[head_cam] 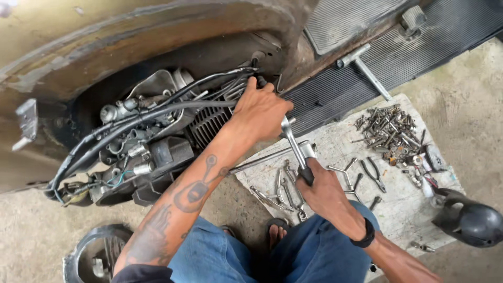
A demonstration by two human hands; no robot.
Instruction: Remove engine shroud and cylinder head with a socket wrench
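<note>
- A long silver steel wrench (294,145) with a black grip slants through the centre of the frame, its ring end up against the engine.
- The right hand (320,187) is closed in a full fist round the wrench's black grip, a black band on its wrist.
- The left hand (260,111), fingers curled, presses on the wrench head and the ribbed, finned grey metal cylinder (208,124).
- Black rubber cables (157,110) loop over the greasy cast engine at centre left, under a rusty curved body panel (131,36).
- At right, a pale worn board (335,149) carries loose spanners (277,191), black-handled pliers (374,174) and a heap of dull bolts (387,128).
- A ribbed black rubber mat (377,57) bears a steel T-handle wrench (364,68) at upper right.
</note>
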